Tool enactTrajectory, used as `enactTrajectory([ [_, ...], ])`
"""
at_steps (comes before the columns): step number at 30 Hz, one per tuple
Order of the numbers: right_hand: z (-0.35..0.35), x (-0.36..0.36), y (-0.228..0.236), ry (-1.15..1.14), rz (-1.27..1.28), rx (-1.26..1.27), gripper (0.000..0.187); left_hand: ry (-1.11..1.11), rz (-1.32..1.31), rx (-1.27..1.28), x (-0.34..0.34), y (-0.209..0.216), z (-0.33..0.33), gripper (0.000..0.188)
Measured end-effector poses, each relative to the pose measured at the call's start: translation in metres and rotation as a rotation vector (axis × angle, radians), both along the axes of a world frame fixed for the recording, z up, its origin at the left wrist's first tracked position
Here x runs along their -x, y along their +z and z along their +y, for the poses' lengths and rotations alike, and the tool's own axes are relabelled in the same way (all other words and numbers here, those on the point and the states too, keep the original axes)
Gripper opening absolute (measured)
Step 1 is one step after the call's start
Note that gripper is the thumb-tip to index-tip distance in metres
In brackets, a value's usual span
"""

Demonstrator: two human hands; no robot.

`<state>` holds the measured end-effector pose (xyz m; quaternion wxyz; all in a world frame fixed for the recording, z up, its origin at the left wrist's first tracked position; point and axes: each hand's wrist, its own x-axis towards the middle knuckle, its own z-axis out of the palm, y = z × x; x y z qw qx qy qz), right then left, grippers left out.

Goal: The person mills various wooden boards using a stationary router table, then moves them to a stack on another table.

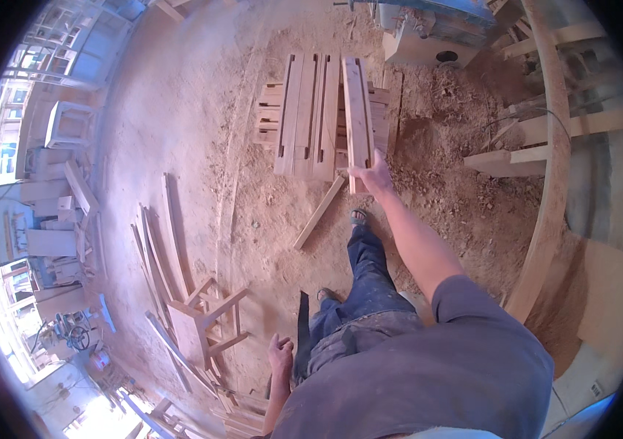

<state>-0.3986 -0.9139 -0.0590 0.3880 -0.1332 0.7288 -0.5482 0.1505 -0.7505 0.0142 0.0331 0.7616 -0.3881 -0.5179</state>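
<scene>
My right hand [374, 177], arm stretched forward, is closed round the near end of a slotted wooden board [356, 113]. This board lies along the right side of a stack, apparently tilted or raised a little; whether it touches the stack I cannot tell. Several similar slotted boards [304, 117] lie side by side on the stack, over a layer of crosswise pieces [268, 117]. My left hand [280, 355] hangs low beside my hip, holding nothing, with its fingers loosely bent and partly apart.
A loose wooden strip [319, 214] lies on the sawdust-covered floor near my foot. To the left are a wooden stool-like frame [205, 322] and long strips [158, 252]. A long curved-looking beam [546, 183] runs along the right. A machine [436, 36] stands at the far right.
</scene>
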Motion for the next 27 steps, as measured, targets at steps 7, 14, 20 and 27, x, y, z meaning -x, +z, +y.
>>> enactTrajectory([
  [7, -0.008, -0.002, -0.062, 0.128, 0.02, -0.223, 0.086, -0.277, 0.046, -0.114, 0.06, -0.003, -0.012, 0.074],
  [14, -0.024, -0.001, -0.056, 0.015, -0.374, -0.025, 0.066, -0.187, -0.021, 0.001, 0.087, -0.007, -0.046, 0.07],
  [20, 0.006, 0.027, -0.075, 0.416, 0.014, -0.268, 0.078, -0.232, 0.028, 0.013, 0.098, -0.012, -0.072, 0.069],
  [27, 0.131, 0.024, -0.076, 0.518, 0.381, -0.465, 0.059, -0.4, -0.008, 0.077, 0.081, -0.046, -0.115, 0.06],
])
